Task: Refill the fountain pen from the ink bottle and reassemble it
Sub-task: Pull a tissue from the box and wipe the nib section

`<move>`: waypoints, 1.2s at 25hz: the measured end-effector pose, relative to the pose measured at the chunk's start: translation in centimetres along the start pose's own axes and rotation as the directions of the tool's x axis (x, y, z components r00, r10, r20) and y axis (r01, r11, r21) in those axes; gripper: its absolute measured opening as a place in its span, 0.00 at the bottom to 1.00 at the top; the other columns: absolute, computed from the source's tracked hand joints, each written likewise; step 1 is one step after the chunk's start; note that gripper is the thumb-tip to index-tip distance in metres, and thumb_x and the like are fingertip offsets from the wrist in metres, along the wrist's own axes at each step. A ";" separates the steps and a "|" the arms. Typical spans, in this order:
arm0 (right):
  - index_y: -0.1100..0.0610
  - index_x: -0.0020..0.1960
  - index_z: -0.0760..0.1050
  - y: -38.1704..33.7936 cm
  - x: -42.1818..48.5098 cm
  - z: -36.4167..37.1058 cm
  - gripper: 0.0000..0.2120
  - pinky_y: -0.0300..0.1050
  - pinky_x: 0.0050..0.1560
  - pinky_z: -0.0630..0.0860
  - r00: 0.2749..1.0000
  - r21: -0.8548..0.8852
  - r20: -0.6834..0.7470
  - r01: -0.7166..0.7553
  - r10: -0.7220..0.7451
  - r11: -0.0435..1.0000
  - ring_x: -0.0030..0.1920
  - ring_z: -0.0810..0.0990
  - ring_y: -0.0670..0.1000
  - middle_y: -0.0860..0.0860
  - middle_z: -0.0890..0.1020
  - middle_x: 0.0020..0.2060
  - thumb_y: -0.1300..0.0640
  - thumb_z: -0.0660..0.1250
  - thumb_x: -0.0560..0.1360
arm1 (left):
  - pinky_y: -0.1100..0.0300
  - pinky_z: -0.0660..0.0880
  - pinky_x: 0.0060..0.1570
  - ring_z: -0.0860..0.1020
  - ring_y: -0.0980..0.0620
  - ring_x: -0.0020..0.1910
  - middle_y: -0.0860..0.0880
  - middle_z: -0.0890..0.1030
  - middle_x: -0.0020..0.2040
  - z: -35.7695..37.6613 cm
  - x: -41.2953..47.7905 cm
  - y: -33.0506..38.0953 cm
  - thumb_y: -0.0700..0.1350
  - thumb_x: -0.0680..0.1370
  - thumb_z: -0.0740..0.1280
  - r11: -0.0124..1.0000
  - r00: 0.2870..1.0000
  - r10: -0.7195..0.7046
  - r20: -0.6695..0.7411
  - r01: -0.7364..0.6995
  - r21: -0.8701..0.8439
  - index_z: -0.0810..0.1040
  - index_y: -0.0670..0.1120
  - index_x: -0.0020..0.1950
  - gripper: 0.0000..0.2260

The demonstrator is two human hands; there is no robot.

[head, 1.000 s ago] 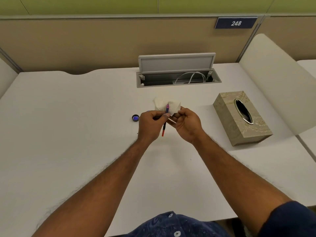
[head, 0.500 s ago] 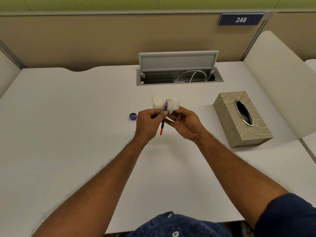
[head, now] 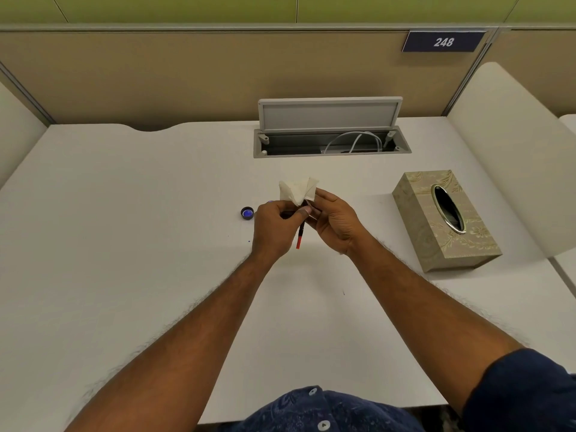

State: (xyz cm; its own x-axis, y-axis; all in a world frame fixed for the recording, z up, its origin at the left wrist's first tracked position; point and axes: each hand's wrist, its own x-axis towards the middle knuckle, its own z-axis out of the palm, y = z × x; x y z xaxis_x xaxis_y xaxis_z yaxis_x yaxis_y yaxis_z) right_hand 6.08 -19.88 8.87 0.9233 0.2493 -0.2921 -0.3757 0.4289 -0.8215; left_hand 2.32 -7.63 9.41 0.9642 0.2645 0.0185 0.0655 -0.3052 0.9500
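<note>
The left hand [head: 274,227] pinches the thin, light pen [head: 299,238], its red end hanging below the fingers [head: 300,212]; the right hand [head: 338,224] grips soft tissue [head: 297,190] just above. Likely slippery with ink: hold mid-barrel.

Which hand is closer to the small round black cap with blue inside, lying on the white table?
Left. The left hand is just right of the small round black cap; the right hand is farther right, beyond the left one.

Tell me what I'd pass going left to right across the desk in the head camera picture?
Small round black cap with blue inside → left hand → right hand → beige patterned rectangular tissue box.
</note>
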 end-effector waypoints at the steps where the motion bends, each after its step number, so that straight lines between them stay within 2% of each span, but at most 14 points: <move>1: 0.56 0.55 0.78 0.0 0.0 0.2 0.09 0.47 0.55 0.80 1.000 -0.008 -0.011 0.007 -0.008 1.000 0.54 0.82 0.55 0.54 0.82 0.55 0.63 0.61 0.80 | 0.63 0.78 0.50 0.83 0.50 0.45 0.44 0.86 0.47 0.0 0.0 0.0 0.47 0.74 0.72 1.000 1.000 -0.006 -0.005 0.005 -0.005 0.83 0.41 0.54 0.13; 4: 0.57 0.54 0.79 -0.1 -0.1 0.5 0.08 0.47 0.54 0.80 0.999 -0.022 -0.042 0.023 -0.024 0.999 0.53 0.82 0.55 0.55 0.82 0.55 0.63 0.62 0.79 | 0.69 0.76 0.48 0.82 0.52 0.45 0.45 0.86 0.48 -0.1 -0.1 0.1 0.47 0.73 0.73 1.000 1.000 0.000 0.016 0.001 -0.014 0.83 0.41 0.55 0.14; 8: 0.56 0.51 0.79 -0.1 0.0 0.7 0.07 0.49 0.55 0.79 0.996 -0.038 -0.081 0.024 -0.027 0.999 0.52 0.82 0.56 0.53 0.83 0.51 0.63 0.63 0.79 | 0.69 0.75 0.49 0.82 0.52 0.45 0.44 0.86 0.49 -0.1 0.0 0.1 0.46 0.73 0.73 1.000 1.000 -0.001 0.019 0.001 0.020 0.83 0.41 0.56 0.15; 12: 0.56 0.49 0.80 -0.2 0.2 0.7 0.06 0.47 0.52 0.80 0.994 -0.058 -0.106 0.016 -0.022 0.998 0.50 0.82 0.55 0.52 0.84 0.48 0.63 0.65 0.78 | 0.59 0.78 0.54 0.83 0.49 0.48 0.44 0.86 0.49 -0.2 0.2 -0.1 0.47 0.73 0.73 0.999 0.999 -0.040 0.029 0.039 0.034 0.83 0.41 0.56 0.14; 14: 0.56 0.49 0.80 -0.1 0.4 0.7 0.06 0.48 0.52 0.80 0.993 -0.023 -0.122 0.002 -0.005 1.000 0.50 0.83 0.55 0.52 0.84 0.48 0.63 0.65 0.78 | 0.57 0.79 0.54 0.83 0.49 0.47 0.44 0.86 0.49 -0.2 0.3 -0.1 0.46 0.73 0.73 0.998 0.998 -0.045 0.038 0.043 0.034 0.83 0.41 0.55 0.14; 17: 0.56 0.51 0.79 -0.6 1.0 0.2 0.06 0.49 0.53 0.80 0.986 0.054 -0.167 0.006 0.003 0.999 0.51 0.83 0.56 0.54 0.83 0.52 0.63 0.64 0.78 | 0.56 0.80 0.53 0.83 0.48 0.45 0.43 0.86 0.47 -0.2 0.2 -0.2 0.45 0.73 0.74 0.998 0.997 -0.061 0.038 0.060 0.025 0.84 0.40 0.54 0.13; 21: 0.58 0.56 0.77 -0.8 1.4 -0.5 0.08 0.51 0.54 0.80 0.985 0.022 -0.170 0.018 -0.014 1.000 0.51 0.83 0.57 0.56 0.81 0.57 0.64 0.63 0.79 | 0.64 0.78 0.48 0.82 0.51 0.43 0.44 0.86 0.47 -0.6 0.1 -0.5 0.46 0.73 0.73 0.998 0.998 -0.058 0.029 0.058 0.009 0.84 0.41 0.55 0.14; 24: 0.60 0.62 0.75 -0.5 1.5 -0.6 0.12 0.52 0.53 0.81 0.983 -0.023 -0.179 0.031 -0.035 0.999 0.51 0.84 0.57 0.56 0.81 0.57 0.64 0.63 0.79 | 0.62 0.79 0.49 0.82 0.52 0.42 0.44 0.86 0.46 -0.8 0.0 -0.3 0.46 0.73 0.73 0.999 0.998 -0.051 0.044 0.051 0.001 0.84 0.41 0.55 0.14; 27: 0.58 0.61 0.74 -0.6 1.8 -0.3 0.11 0.51 0.52 0.81 0.974 -0.038 -0.217 0.062 -0.069 0.997 0.50 0.84 0.56 0.54 0.81 0.55 0.64 0.64 0.79 | 0.59 0.79 0.52 0.82 0.49 0.44 0.43 0.86 0.48 -0.9 0.0 -0.3 0.46 0.73 0.73 0.998 0.997 -0.056 0.052 0.055 0.012 0.83 0.41 0.56 0.14; 30: 0.56 0.61 0.73 -0.8 2.1 -0.7 0.12 0.54 0.56 0.80 0.963 -0.140 -0.248 0.075 -0.108 0.987 0.57 0.81 0.59 0.54 0.79 0.58 0.64 0.64 0.78 | 0.57 0.80 0.52 0.83 0.48 0.47 0.43 0.85 0.49 -1.1 0.0 -0.2 0.46 0.74 0.73 0.997 0.997 -0.067 0.037 0.068 -0.026 0.83 0.41 0.56 0.14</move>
State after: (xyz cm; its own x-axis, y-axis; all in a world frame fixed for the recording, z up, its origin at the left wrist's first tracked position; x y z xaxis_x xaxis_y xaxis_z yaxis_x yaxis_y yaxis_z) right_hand 8.41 -20.26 8.58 0.9492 -0.0221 -0.3138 -0.2905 0.3205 -0.9016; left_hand 2.07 -6.57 9.51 0.9665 0.2503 -0.0565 0.1240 -0.2629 0.9568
